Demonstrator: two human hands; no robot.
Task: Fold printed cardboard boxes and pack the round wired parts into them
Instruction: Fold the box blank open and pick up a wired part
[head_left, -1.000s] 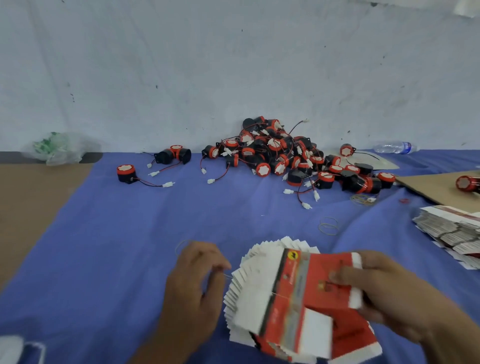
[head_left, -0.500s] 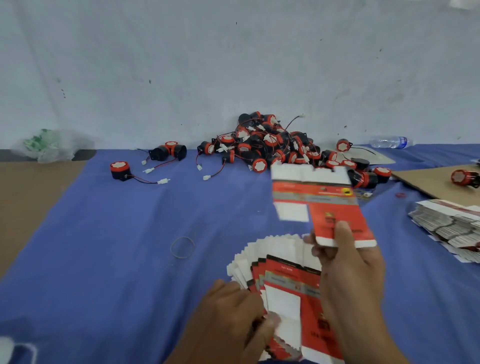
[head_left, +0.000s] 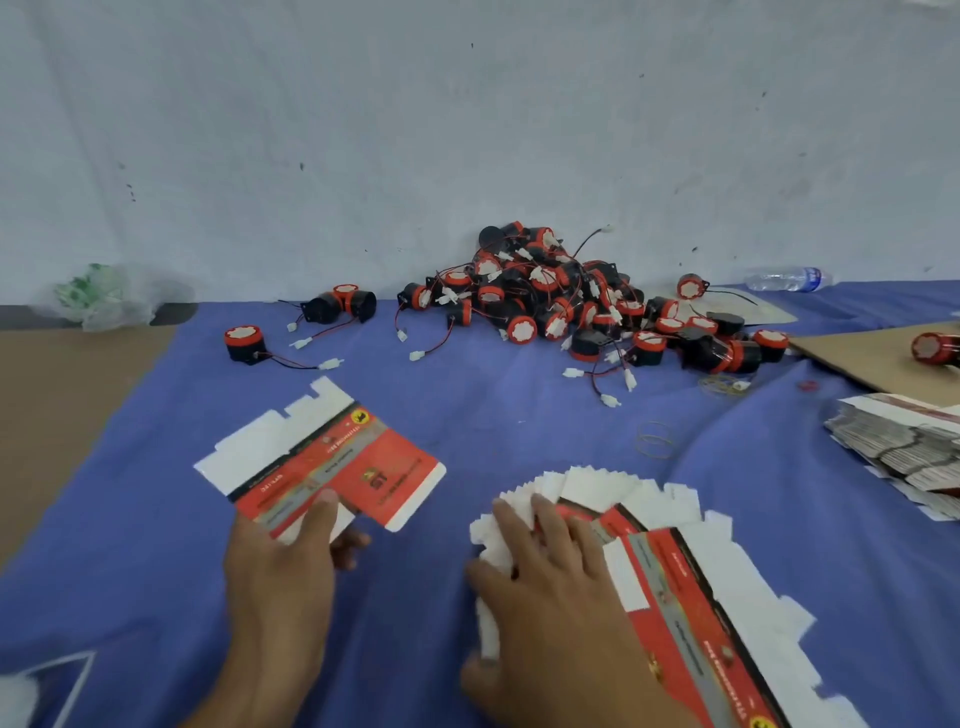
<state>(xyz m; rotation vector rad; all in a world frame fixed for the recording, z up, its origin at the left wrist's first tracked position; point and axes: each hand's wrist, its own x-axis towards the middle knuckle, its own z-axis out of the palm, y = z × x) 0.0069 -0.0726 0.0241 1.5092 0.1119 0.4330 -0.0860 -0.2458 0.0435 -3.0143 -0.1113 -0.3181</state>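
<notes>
Left hand (head_left: 280, 571) pinches a flat box blank (head_left: 332, 457); right hand (head_left: 550, 587) lies flat, fingers spread, on the fanned stack (head_left: 613, 486). Wired parts (head_left: 550, 301) piled at the wall. Risk: stack skids apart if that press shifts.

Light: soft, even, rather dim; bluish cast on wall (head_left: 467, 130).
Shadows: faint, diffuse.
Blur: left hand (head_left: 280, 587), right hand (head_left: 550, 597) smeared; flat box (head_left: 332, 457) print soft.
Edges: wide-angle bending.
</notes>
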